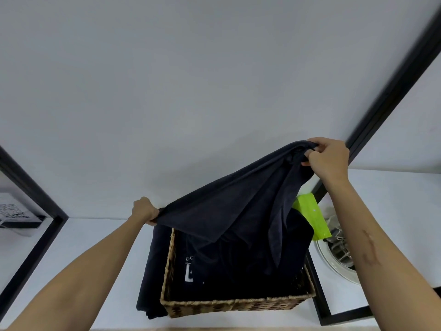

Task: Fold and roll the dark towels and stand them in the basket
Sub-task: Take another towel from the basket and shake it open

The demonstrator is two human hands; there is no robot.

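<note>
A dark navy towel (pixel 229 201) hangs stretched in the air above a woven wicker basket (pixel 229 304). My left hand (pixel 144 210) grips its lower left corner, and my right hand (pixel 328 155) pinches its upper right corner, held higher. The towel sags between them, a fold dangling into the basket. More dark cloth (pixel 210 263) with white print lies inside the basket. Another dark cloth (pixel 151 278) drapes over the basket's left side onto the white table (pixel 95 247).
A bright green packet (pixel 312 216) stands behind the basket at right. A white round dish with metal parts (pixel 338 254) sits to the right. Black frame bars (pixel 391 87) run at both sides. A black-and-white printed item (pixel 14 211) lies far left.
</note>
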